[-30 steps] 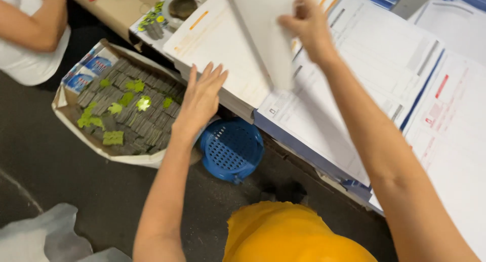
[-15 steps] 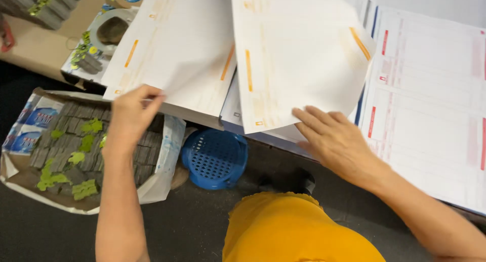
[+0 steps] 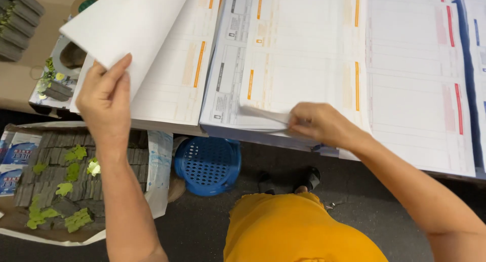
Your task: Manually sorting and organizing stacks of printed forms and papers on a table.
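Observation:
My left hand [image 3: 104,97] grips the lower corner of a large white sheet [image 3: 129,24] and holds it lifted and curled over the left stack of printed forms [image 3: 172,79]. My right hand [image 3: 319,124] pinches the near edge of a thin sheet [image 3: 263,113] on the middle stack of forms with orange bars [image 3: 293,54], close to the table's front edge. To the right lies another stack of forms with red bars [image 3: 420,100].
Under the table stands a blue perforated basket [image 3: 207,163]. A cardboard box [image 3: 159,165] at the lower left holds grey blocks with green leaf pieces [image 3: 66,186]. More grey pieces [image 3: 15,19] and a tape roll [image 3: 83,1] sit at the far left. My yellow clothing [image 3: 298,231] fills the bottom.
My left hand rose from the box to the left stack and took the white sheet's corner. My right hand let go of the big sheet and now pinches a sheet edge on the middle stack.

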